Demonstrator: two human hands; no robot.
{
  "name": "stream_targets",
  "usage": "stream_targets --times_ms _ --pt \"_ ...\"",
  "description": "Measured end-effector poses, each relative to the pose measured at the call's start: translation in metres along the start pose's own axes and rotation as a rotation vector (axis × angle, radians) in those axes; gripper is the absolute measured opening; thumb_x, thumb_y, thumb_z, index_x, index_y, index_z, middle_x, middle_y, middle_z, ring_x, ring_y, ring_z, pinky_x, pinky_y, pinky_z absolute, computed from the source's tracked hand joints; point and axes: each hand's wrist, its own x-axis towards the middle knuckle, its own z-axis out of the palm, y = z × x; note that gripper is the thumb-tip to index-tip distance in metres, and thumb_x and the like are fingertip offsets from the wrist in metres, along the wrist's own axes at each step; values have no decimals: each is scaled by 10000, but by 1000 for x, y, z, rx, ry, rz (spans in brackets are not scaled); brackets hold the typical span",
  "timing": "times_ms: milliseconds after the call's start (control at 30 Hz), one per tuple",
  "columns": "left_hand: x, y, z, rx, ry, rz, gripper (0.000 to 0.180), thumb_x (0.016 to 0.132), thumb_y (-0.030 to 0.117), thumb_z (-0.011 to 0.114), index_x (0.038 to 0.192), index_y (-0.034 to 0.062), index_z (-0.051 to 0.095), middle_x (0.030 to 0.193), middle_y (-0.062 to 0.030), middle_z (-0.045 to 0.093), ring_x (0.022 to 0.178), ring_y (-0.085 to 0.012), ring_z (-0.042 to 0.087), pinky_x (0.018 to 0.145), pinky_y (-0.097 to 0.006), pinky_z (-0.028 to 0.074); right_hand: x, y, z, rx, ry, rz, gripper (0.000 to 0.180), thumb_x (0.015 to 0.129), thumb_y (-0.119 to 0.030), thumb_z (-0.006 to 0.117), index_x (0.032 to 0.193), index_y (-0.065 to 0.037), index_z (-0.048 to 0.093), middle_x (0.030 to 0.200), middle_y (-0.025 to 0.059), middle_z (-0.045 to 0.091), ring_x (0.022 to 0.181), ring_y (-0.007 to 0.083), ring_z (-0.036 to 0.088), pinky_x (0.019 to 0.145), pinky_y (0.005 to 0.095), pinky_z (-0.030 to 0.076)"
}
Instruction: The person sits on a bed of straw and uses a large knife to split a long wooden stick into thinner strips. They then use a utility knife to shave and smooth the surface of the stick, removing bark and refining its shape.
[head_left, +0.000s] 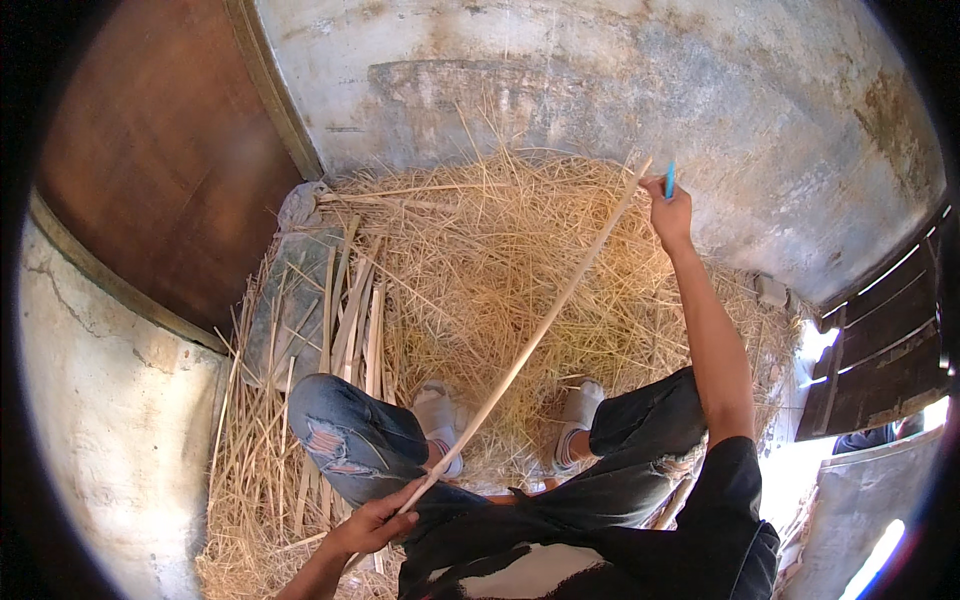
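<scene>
A long, pale strip of bamboo or wood [545,318] slants across the head view, from low on the left up to the far right. My left hand [376,520] is closed around its near part, beside my left knee. At the far end, my arm stretched out, my right hand [673,212] is closed on a small blue tool [670,178]. Whether this is a knife or something else, I cannot tell. The strip's far tip lies right beside the fingers of that hand; whether they touch it is unclear.
Straw-like shavings [500,250] cover the floor around my feet. Several split strips [350,320] lie left of my knee, beside a grey stone slab [290,290]. A stained wall [580,90] stands ahead, a brown door [160,150] at far left, dark slatted boards [880,340] at right.
</scene>
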Motion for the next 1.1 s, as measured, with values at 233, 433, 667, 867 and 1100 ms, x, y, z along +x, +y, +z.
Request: stream_targets --times_ms 233,433,667,867,1100 --pt "20 -1 7 -185 48 -92 581 1065 132 458 1593 106 216 851 -33 601 652 -101 497 572 -229 428 4 0 -27 75 -127 329 457 1013 -396 545 1081 53 602 864 132 749 481 133 513 467 305 435" --pt "55 18 19 -376 105 18 592 1065 136 449 1604 205 214 713 12 439 552 -85 397 459 -223 328 -40 -50 -12 -373 -363 97 698 1002 -590 460 1050 74 671 805 223 671 724 277 641 716 424 504" --pt "96 37 25 -435 310 201 518 1087 238 450 1581 213 299 647 38 301 487 -71 319 429 -229 286 -154 -146 34 -353 -736 -186 508 1010 -477 540 873 -4 666 641 162 600 582 328 583 615 438 475" --pt "116 64 26 -262 354 300 522 1081 189 467 1576 149 305 611 47 365 473 -51 340 429 -231 303 -231 -173 45 -245 -987 -442 514 995 -518 522 836 -47 655 630 199 611 604 397 632 575 486 496" --pt "126 72 32 -139 458 242 545 1054 137 512 1565 112 327 620 56 446 497 -36 393 468 -219 354 -216 -169 56 -372 -1050 -395 532 997 -536 497 844 -60 677 643 205 629 619 414 647 598 529 513"
